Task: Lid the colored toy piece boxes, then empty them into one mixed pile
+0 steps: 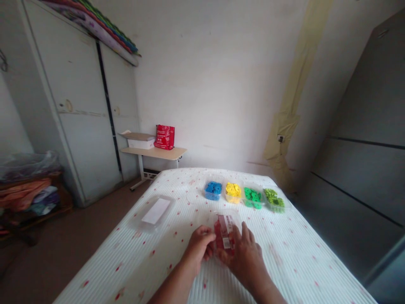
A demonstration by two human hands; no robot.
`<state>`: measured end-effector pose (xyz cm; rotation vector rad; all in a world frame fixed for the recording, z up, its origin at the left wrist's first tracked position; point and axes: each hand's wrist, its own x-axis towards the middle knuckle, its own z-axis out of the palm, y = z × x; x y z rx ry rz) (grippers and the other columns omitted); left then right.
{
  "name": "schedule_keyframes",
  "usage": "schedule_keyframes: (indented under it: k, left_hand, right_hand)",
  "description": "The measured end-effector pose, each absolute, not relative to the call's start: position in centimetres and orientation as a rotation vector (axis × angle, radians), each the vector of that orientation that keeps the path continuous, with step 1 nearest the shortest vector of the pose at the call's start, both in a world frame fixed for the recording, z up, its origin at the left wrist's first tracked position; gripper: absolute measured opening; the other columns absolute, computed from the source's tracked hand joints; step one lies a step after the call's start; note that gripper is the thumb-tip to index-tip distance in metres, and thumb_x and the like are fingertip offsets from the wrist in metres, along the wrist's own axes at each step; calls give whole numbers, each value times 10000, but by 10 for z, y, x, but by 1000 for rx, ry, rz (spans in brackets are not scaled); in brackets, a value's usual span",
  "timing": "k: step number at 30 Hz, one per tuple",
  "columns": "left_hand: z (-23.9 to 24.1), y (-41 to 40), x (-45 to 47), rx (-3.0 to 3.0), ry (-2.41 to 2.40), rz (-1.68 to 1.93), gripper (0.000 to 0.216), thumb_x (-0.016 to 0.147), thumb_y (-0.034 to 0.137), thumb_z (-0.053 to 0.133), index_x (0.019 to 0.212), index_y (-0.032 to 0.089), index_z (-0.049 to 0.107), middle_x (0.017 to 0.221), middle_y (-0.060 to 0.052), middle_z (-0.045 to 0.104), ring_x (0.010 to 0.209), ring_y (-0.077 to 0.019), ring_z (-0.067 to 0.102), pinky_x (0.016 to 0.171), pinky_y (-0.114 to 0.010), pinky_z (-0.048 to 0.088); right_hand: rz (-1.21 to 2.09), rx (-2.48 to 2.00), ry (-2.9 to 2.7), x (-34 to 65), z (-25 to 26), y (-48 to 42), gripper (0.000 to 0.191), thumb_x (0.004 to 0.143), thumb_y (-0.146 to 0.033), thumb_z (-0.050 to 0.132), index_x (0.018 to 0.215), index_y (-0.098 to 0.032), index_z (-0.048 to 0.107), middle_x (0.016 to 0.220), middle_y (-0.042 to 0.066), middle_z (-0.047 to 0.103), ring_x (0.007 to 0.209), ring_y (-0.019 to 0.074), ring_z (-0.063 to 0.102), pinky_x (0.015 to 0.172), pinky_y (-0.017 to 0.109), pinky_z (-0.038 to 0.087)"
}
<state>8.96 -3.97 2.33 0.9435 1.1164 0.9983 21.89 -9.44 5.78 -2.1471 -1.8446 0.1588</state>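
clear package [222,232], red inside with a pale label [226,242], held between both hands [200,245] [245,255].

The head-worn camera looks from close above the person's left hand [199,245] and right hand [245,251], both low in view. It faces forward and somewhat down, across the red-flecked white cloth [142,261] towards the wall [202,84], its wide sweep reaching a sliding-door cupboard [82,139] at left and grey panelling [357,118] at right.
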Motion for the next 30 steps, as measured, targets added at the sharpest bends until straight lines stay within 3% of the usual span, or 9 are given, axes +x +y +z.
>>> schedule_keyframes:
  k: [9,16,19,24,30]
  left_hand:
    - [25,-42,90,959,1101,1010,192,577,326,584,670,202,471,383,71,495,279,-60,367,310,-166,161]
    - [25,-40,89,930,1078,975,182,565,318,568,668,207,466,416,82,480,324,-68,398,333,-169,191]
    - [25,-37,88,919,1081,952,170,549,304,571,641,203,470,424,78,480,341,-70,406,346,-174,216]
    - [28,-37,87,918,1088,951,141,539,261,576,613,198,474,434,71,490,369,-77,419,371,-186,255]
    - [35,-37,88,939,1083,1007,227,515,206,574,740,183,553,519,52,571,481,-115,522,452,-211,350]
  right_hand:
    - [165,-2215,-1931,220,60,-99,893,768,-707,400,1397,-77,331,1463,272,213,1321,403,250,956,573,299]
    - [2,-2260,-1931,207,69,-101,989,688,-762,447,1401,-86,332,1467,262,212,1337,428,187,979,631,211]
    - [-82,-2274,-1915,200,64,-100,996,659,-727,524,1408,-105,319,1465,252,228,1323,447,209,960,649,231]
    - [-278,-2222,-1907,195,45,-97,838,727,-667,496,1379,-153,383,1427,231,334,1278,489,266,863,700,301]
    - [-343,-2144,-1908,197,44,-98,766,762,-669,442,1337,-163,451,1376,223,417,1191,522,366,704,655,437]
